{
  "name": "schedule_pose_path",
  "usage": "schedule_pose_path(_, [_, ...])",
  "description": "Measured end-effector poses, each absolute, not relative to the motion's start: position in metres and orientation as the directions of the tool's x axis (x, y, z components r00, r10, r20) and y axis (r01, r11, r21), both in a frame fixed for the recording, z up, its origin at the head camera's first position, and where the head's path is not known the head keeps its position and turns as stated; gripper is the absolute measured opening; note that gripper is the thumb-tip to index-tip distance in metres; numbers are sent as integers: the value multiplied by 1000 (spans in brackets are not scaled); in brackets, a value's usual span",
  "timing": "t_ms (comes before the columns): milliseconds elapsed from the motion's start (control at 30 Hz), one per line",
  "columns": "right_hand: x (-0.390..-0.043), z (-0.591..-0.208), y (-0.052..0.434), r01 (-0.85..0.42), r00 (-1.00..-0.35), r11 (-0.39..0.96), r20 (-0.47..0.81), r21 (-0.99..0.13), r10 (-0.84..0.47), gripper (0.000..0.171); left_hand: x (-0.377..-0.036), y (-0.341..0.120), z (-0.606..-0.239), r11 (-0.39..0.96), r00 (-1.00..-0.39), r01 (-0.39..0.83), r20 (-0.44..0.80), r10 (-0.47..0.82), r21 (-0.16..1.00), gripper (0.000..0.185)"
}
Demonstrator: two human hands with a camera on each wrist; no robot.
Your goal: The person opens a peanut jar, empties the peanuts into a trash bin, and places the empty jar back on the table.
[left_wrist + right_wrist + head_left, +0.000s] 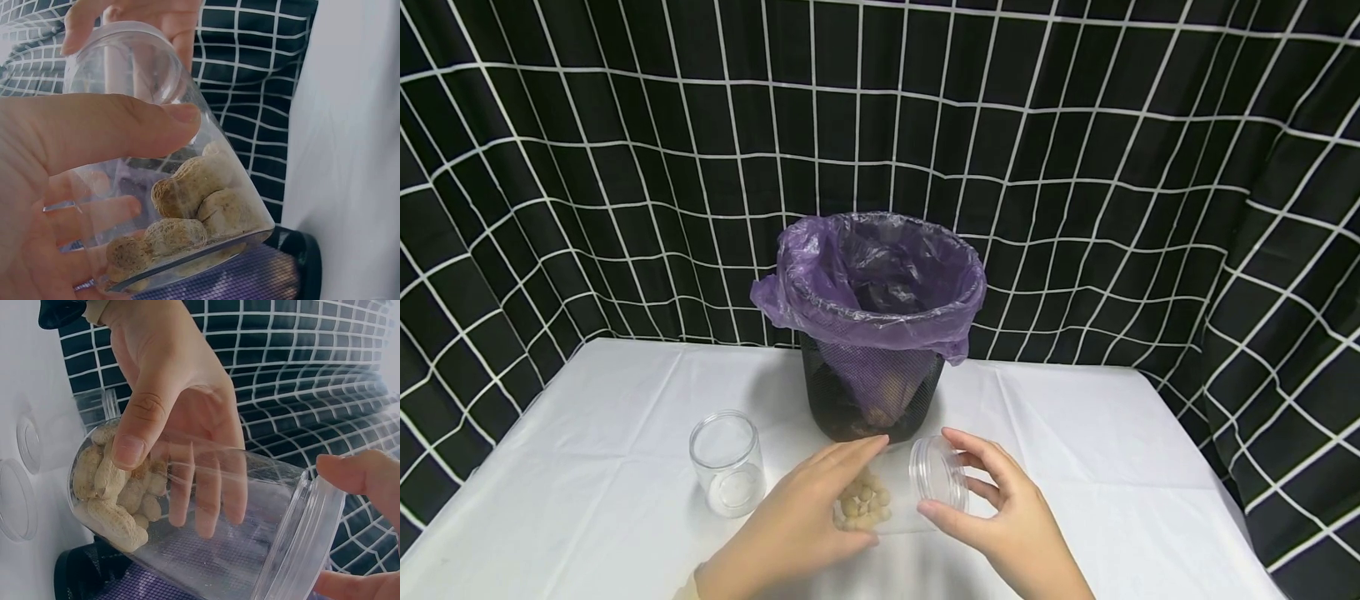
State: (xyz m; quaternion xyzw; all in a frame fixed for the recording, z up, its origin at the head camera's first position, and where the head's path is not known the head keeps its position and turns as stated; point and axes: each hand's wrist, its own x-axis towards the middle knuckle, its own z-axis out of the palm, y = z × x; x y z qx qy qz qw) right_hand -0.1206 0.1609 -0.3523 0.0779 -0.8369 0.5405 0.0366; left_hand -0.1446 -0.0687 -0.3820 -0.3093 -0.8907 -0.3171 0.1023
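Observation:
A clear plastic jar [891,500] lies tilted on its side just above the white table, with unshelled peanuts [863,504] heaped at its base end. My left hand [820,512] grips the jar body, thumb across the near side and fingers behind it. My right hand [981,496] holds the clear lid [938,477] at the jar's mouth, thumb below and fingers over the rim. The left wrist view shows the peanuts [187,212] against the jar's bottom. In the right wrist view the lid [300,544] still sits on the jar [206,519].
An empty clear jar [727,462] stands upright to the left of my hands. A black mesh bin [872,392] lined with a purple bag [872,283] stands right behind the held jar. Checked black cloth hangs behind and beside the white-covered table [1112,450].

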Motion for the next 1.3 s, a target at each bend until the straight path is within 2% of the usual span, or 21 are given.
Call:
schedule_pose_path(267, [-122, -352, 161, -263, -965, 383, 233, -885, -124, 64, -145, -69, -381, 616, -791, 611, 369, 488, 497, 90])
schedule_pose_path(600, [-122, -351, 165, -241, -970, 365, 234, -899, -63, 63, -145, -70, -381, 623, -806, 592, 374, 459, 511, 89])
schedule_pose_path(800, [-121, -350, 168, -264, -962, 358, 271, -895, -33, 63, -143, -73, -378, 644, -859, 510, 383, 340, 571, 86])
schedule_pose_path(1000, [-122, -350, 167, -213, -975, 375, 223, -902, -17, 64, -143, -76, -375, 642, -918, 384, 351, 187, 663, 87])
schedule_pose_path(1300, [-126, -356, 158, -208, -976, 430, 212, -878, -40, 65, -148, -81, -371, 615, -894, 399, 439, 94, 680, 90])
